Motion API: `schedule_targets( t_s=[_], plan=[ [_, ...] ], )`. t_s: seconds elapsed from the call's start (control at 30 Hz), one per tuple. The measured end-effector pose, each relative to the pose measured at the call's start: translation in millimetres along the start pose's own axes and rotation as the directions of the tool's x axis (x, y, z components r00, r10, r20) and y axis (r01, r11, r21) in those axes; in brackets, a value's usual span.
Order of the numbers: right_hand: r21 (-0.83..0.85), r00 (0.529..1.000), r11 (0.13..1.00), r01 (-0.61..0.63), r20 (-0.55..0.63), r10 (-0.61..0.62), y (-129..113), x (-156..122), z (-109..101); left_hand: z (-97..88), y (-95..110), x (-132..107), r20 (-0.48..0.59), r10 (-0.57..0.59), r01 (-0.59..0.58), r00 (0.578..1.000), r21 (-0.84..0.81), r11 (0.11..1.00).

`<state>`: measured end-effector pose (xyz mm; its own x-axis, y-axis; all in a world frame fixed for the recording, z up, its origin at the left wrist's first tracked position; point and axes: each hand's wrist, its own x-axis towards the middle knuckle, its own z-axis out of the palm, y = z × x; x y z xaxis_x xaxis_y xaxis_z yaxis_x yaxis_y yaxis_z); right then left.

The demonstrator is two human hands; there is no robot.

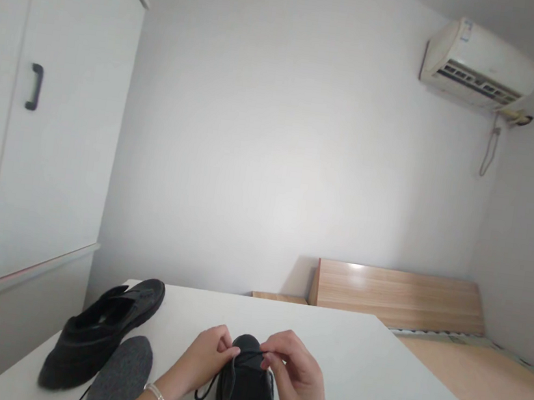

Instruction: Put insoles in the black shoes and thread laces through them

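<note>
A black lace-up shoe (249,391) stands on the white table (348,362) in front of me, toe pointing away. My left hand (210,353) is closed at the shoe's left side, thumb and finger pinched on the black shoelace (250,357). On the opposite side, my right hand (295,377) also pinches the lace between thumb and fingertips. The lace crosses the front of the shoe between both hands, and a loose loop hangs to the left. The shoe's heel end is cut off by the lower frame edge.
Another black shoe (102,329) lies at the table's left, beside a grey felt insole (122,374). A white cabinet (61,153) rises on the left. Behind the table to the right is a bed with a wooden headboard (396,297).
</note>
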<state>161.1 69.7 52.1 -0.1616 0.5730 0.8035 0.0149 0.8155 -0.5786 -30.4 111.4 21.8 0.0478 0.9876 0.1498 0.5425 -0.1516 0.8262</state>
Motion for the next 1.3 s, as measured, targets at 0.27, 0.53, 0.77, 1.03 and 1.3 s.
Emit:
schedule_targets(
  t_s=[0.27,0.53,0.77,1.03,1.3],
  plan=[
    [-0.067,1.000,0.998,0.011,0.015,-0.010,-29.5,28.2,9.3,-20.3,27.8,-1.2,0.116,0.098,-0.084,0.988,-0.119,0.989],
    [-0.017,0.985,0.987,0.158,-0.066,-0.159,-95.8,78.3,-4.4,-33.0,65.4,-2.5,0.065,0.201,-0.144,0.977,-0.491,0.859],
    [-0.047,0.956,0.959,0.281,-0.071,-0.284,-154.6,114.2,0.4,8.9,45.7,-8.3,0.151,0.203,-0.116,0.968,-0.448,0.887],
    [0.015,0.961,0.968,0.250,-0.129,-0.246,-168.3,144.5,17.2,9.3,27.4,-34.0,0.232,0.277,-0.170,0.932,-0.394,0.903],
    [0.096,0.963,0.963,0.252,-0.128,-0.239,-187.8,141.0,44.1,28.0,26.6,-40.9,0.131,0.246,-0.184,0.960,-0.368,0.912]
  ],
)
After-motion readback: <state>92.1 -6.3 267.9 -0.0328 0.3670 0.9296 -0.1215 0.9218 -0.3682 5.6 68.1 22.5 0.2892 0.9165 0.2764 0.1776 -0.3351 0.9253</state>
